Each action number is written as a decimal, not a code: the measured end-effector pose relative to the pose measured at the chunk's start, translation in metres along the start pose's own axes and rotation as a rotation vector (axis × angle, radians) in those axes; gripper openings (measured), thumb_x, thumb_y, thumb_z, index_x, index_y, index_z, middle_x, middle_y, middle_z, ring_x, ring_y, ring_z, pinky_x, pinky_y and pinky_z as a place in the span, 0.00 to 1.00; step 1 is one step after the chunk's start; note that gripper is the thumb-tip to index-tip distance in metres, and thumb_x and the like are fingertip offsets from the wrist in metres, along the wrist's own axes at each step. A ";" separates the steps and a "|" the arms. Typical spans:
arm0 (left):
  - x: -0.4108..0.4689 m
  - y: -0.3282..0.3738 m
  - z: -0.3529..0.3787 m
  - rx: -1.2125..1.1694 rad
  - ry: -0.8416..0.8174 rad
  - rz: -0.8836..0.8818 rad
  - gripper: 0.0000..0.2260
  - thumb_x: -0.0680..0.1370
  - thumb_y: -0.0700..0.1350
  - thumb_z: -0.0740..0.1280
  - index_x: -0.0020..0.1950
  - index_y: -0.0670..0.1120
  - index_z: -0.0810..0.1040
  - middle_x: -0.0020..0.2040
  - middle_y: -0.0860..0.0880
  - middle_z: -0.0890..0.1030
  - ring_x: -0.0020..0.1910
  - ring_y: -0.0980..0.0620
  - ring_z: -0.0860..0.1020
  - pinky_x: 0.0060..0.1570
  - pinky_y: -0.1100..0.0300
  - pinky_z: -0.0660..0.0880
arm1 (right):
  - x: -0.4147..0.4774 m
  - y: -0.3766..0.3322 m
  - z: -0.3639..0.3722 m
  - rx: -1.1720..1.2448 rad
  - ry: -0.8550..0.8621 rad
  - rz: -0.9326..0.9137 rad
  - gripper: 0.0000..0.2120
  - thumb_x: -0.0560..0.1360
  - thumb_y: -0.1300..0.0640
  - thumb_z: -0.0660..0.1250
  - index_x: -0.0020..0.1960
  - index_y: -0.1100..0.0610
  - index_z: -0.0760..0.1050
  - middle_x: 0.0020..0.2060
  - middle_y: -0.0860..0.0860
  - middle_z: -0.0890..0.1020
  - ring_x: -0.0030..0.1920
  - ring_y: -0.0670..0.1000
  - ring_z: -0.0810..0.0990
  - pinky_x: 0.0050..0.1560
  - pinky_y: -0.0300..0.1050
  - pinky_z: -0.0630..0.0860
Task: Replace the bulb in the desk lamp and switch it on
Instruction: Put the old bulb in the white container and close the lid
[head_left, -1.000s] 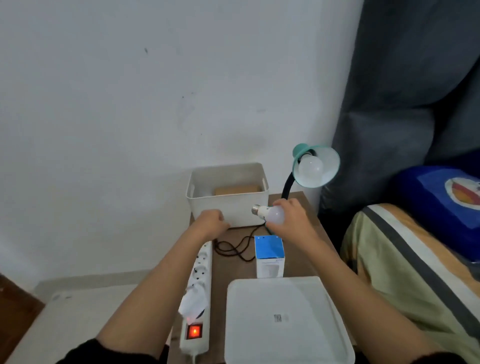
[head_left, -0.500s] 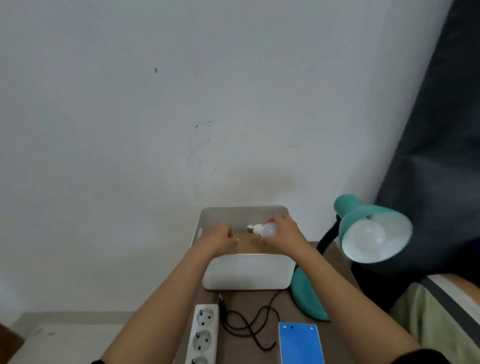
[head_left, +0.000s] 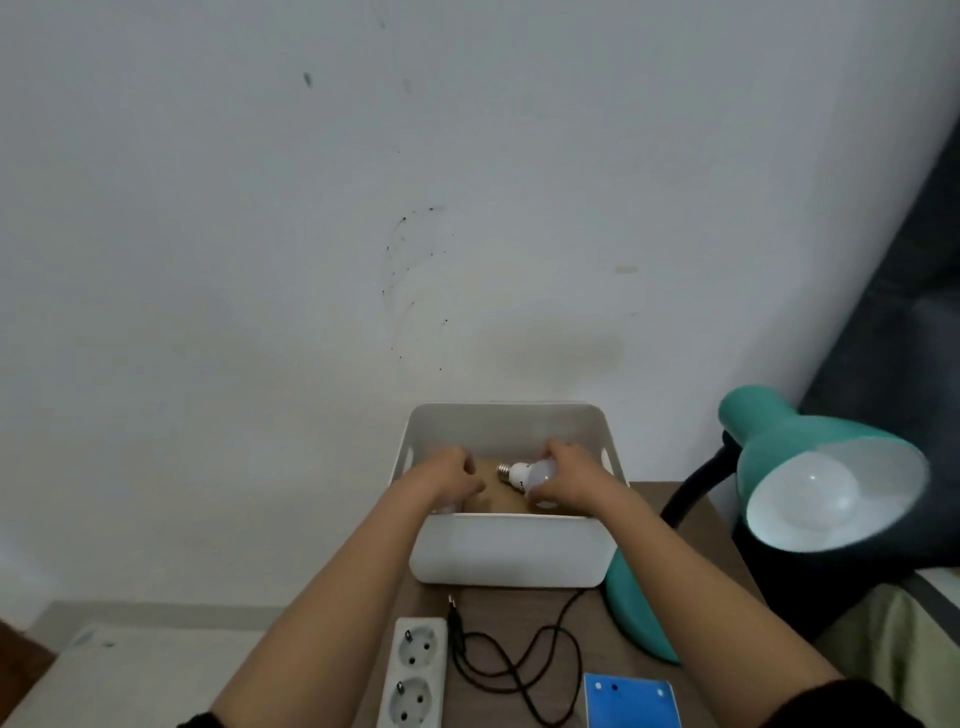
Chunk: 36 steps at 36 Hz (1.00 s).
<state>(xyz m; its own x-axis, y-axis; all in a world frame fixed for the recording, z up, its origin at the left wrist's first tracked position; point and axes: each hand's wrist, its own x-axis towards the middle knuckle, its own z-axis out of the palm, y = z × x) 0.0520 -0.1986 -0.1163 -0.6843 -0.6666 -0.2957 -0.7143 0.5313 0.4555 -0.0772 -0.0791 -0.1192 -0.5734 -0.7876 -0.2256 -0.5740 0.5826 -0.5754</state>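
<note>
A white bulb (head_left: 524, 474) with a metal screw base lies sideways inside the white bin (head_left: 511, 551), and my right hand (head_left: 569, 475) is closed around its glass end. My left hand (head_left: 449, 475) reaches into the bin's left side, fingers curled near a brown cardboard piece (head_left: 498, 499); whether it grips anything is hidden. The teal desk lamp (head_left: 810, 483) stands at the right with another white bulb (head_left: 805, 496) in its shade, unlit. Its black cord and plug (head_left: 454, 605) lie loose on the table.
A white power strip (head_left: 415, 670) lies at the table's front left with its sockets free. A blue-topped box (head_left: 631, 699) sits at the front. The lamp's teal base (head_left: 631, 618) is right of the bin. A dark curtain and bedding are at the far right.
Both hands moved forward from in front of the bin into it, the right one carrying the bulb. The camera came closer and tilted up, so the white lid and switch left view.
</note>
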 end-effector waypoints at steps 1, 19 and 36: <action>-0.003 0.002 -0.004 0.003 0.004 0.007 0.12 0.75 0.46 0.66 0.56 0.43 0.76 0.56 0.44 0.78 0.53 0.47 0.76 0.52 0.57 0.72 | -0.003 -0.001 -0.001 0.003 0.005 0.000 0.27 0.67 0.56 0.73 0.63 0.59 0.68 0.63 0.57 0.70 0.59 0.57 0.73 0.53 0.45 0.73; -0.178 0.050 -0.038 -0.013 0.189 0.193 0.12 0.77 0.49 0.65 0.56 0.43 0.76 0.55 0.45 0.77 0.54 0.47 0.75 0.51 0.58 0.69 | -0.191 -0.010 -0.050 0.005 0.288 -0.158 0.24 0.73 0.54 0.67 0.66 0.62 0.68 0.62 0.58 0.72 0.61 0.55 0.72 0.55 0.41 0.68; -0.322 -0.010 0.187 -0.320 0.174 0.079 0.23 0.78 0.48 0.65 0.70 0.42 0.65 0.69 0.44 0.67 0.68 0.47 0.67 0.62 0.59 0.64 | -0.362 0.125 0.064 0.101 0.307 0.156 0.25 0.74 0.55 0.66 0.69 0.61 0.67 0.65 0.57 0.73 0.66 0.55 0.71 0.64 0.47 0.67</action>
<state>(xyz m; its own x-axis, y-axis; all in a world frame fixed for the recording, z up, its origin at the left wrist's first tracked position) 0.2517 0.1086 -0.1823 -0.6808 -0.7236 -0.1138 -0.5590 0.4129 0.7190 0.0960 0.2659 -0.1597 -0.8072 -0.5850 -0.0783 -0.4143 0.6561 -0.6308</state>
